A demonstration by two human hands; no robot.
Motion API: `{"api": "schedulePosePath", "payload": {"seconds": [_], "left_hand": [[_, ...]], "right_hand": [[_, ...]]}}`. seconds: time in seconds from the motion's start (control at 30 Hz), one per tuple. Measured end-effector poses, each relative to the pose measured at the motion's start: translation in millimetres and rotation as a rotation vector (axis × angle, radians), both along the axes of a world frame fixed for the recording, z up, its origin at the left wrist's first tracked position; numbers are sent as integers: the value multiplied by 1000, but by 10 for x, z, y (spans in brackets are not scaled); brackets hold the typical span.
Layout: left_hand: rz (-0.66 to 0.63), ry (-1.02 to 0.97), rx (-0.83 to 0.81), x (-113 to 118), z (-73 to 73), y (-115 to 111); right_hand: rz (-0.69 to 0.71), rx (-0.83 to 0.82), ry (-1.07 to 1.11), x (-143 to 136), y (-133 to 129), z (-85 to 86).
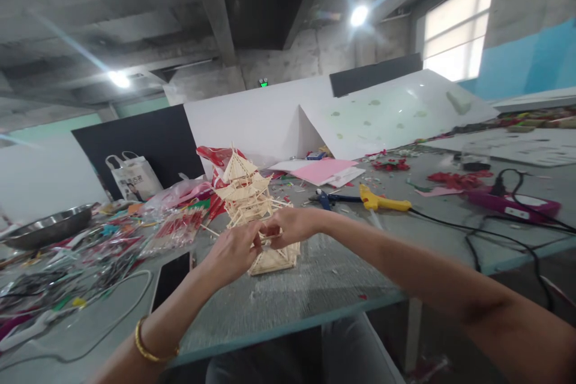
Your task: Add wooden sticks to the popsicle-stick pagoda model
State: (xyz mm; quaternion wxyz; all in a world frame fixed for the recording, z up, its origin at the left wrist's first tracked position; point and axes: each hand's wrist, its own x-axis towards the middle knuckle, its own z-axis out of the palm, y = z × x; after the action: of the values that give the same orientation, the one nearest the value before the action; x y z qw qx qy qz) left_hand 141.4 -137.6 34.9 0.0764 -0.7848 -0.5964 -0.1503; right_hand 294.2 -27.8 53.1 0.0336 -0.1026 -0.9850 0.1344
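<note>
A tiered pagoda model (245, 192) of pale thin wooden sticks stands upright on the table, its square base (274, 261) near me. In front of its lower tiers, my left hand (236, 252) is closed, thumb and fingertips pinched together. My right hand (290, 227) reaches in from the right, also closed in a pinch, its fingertips meeting or almost meeting those of the left. Whatever lies between the fingers is too small or hidden to make out. A thin stick (210, 230) juts out leftward beside the model.
On the right lie a yellow glue gun (384, 199), blue-handled pliers (324, 198) and a purple power strip (513, 204) with black cords. At left are a phone (171, 279), a white cable, plastic packets (175, 229) and a metal bowl (49, 227). Pink paper (324, 171) lies behind.
</note>
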Motion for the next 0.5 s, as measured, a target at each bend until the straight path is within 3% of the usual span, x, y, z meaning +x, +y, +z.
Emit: {"api": "schedulePosePath", "payload": {"seconds": [0.27,0.5], "left_hand": [[1,-25,-1,39,31,27],[22,-55,12,10,-33,50]], "right_hand": [[45,2,-81,-91,26,78],[54,0,-115,-139,54,76]]}}
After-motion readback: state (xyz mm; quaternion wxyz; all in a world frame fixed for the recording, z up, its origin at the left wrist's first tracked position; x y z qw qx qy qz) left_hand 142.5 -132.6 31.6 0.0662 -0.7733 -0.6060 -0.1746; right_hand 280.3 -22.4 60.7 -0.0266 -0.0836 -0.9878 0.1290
